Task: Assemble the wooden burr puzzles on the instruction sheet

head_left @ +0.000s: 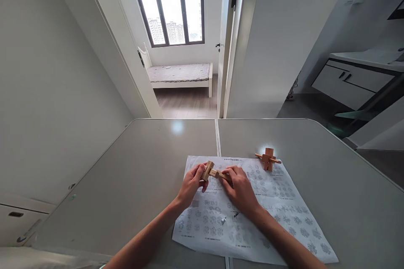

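My left hand (191, 183) grips a small cluster of wooden blocks (207, 171) between thumb and fingers, above the upper left part of a printed paper sheet (208, 218). Just right of it, my right hand (239, 185) has its fingers closed round a wooden stick (225, 175), whose notched left end points at the cluster. Whether the two pieces touch is hard to tell. A second wooden assembly (269, 159), crossed by a thin rod, rests at the sheet's upper right edge.
The sheet lies on a grey table (142, 168) with a seam down its middle. Past the far edge are a doorway, a bed (181, 73) and a window (170, 8). A white cabinet (353, 80) stands at the right, beyond the table.
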### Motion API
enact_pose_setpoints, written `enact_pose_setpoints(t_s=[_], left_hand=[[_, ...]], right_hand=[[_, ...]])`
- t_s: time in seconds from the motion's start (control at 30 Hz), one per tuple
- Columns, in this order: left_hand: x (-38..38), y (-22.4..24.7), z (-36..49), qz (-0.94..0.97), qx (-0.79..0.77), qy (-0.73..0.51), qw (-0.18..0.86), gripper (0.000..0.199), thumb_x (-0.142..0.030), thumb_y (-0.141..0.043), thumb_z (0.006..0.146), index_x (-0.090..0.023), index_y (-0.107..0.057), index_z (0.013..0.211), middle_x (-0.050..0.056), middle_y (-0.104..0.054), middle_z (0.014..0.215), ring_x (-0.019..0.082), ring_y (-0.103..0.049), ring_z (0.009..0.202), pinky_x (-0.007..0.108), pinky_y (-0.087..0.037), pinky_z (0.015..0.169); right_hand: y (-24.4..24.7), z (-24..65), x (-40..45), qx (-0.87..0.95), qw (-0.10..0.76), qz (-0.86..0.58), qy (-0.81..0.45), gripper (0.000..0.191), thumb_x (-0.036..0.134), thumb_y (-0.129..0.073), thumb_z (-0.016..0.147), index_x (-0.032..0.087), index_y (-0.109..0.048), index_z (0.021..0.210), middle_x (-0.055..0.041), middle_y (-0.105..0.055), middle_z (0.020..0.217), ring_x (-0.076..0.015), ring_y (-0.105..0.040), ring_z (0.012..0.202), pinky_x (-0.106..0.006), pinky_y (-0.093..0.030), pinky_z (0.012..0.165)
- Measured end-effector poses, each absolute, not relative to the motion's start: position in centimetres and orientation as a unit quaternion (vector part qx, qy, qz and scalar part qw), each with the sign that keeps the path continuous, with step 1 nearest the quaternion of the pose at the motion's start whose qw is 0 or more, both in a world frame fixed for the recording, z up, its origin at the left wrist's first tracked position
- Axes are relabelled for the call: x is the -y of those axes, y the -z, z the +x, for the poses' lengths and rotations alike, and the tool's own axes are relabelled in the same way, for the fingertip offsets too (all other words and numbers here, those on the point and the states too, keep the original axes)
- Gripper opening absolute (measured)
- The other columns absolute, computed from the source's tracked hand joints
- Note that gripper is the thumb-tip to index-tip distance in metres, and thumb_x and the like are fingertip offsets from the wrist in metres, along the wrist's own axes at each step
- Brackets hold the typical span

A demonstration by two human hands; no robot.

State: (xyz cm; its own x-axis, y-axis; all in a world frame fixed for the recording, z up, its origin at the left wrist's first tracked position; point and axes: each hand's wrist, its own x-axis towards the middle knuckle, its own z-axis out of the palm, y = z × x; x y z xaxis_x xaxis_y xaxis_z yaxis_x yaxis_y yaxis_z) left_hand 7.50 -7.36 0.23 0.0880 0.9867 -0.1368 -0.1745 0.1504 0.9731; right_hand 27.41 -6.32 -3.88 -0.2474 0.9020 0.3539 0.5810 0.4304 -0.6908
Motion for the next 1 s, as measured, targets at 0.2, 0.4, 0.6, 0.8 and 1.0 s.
enact_pose_setpoints(t_s=[0.2, 0.4, 0.6, 0.8, 1.0], left_hand=[[7.6, -1.3, 7.6, 0.468, -0.479, -0.466, 0.577, 0.059, -0.055, -0.076, 0.085, -0.016, -0.068, 0.128, 0.003, -0.061, 0.088, 0.008, -0.045, 0.061, 0.023, -0.039, 0.058], [7.5, -0.9, 7.6, 0.504, -0.472, -0.456, 0.562, 0.059, -0.055, -0.071, 0.089, -0.015, -0.063, 0.132, -0.001, -0.056, 0.079, 0.010, -0.045, 0.063, 0.025, -0.039, 0.062], [7.4, 0.5, 7.7, 0.554, -0.486, -0.446, 0.508, 0.063, -0.059, -0.059, 0.095, -0.015, -0.054, 0.140, -0.004, -0.053, 0.071, 0.013, -0.046, 0.060, 0.027, -0.041, 0.061], [8.1, 0.8, 7.8, 0.618, -0.518, -0.421, 0.415, 0.056, -0.055, -0.049, 0.101, -0.021, -0.049, 0.146, 0.007, -0.070, 0.098, 0.021, -0.061, 0.079, 0.034, -0.051, 0.077], [8.5, 0.1, 7.9, 0.667, -0.522, -0.402, 0.349, 0.042, -0.048, -0.045, 0.105, -0.023, -0.052, 0.137, 0.009, -0.075, 0.109, 0.025, -0.069, 0.092, 0.039, -0.051, 0.090]], right_hand=[[2.8, 27.2, 6.5, 0.690, 0.416, -0.477, -0.352, 0.034, 0.048, -0.044, 0.106, 0.022, -0.066, 0.103, -0.0077, -0.071, 0.092, -0.0238, -0.066, 0.080, -0.035, -0.050, 0.075], [1.8, 27.0, 6.3, 0.543, 0.454, -0.402, -0.581, 0.043, 0.063, -0.052, 0.099, 0.022, -0.059, 0.112, -0.0051, -0.071, 0.089, -0.0168, -0.059, 0.062, -0.030, -0.046, 0.059], [1.4, 27.7, 5.8, 0.414, 0.439, -0.340, -0.721, 0.045, 0.062, -0.062, 0.093, 0.021, -0.058, 0.109, -0.0082, -0.071, 0.104, -0.0125, -0.056, 0.058, -0.027, -0.043, 0.052], [1.1, 28.1, 5.7, 0.463, 0.384, -0.339, -0.723, 0.047, 0.058, -0.068, 0.089, 0.020, -0.061, 0.116, -0.0109, -0.070, 0.113, -0.0141, -0.063, 0.063, -0.027, -0.047, 0.051], [0.8, 27.8, 6.2, 0.499, 0.296, -0.361, -0.730, 0.062, 0.077, -0.047, 0.092, 0.019, -0.055, 0.070, 0.0027, -0.057, 0.054, -0.0085, -0.042, 0.037, -0.021, -0.029, 0.036]])
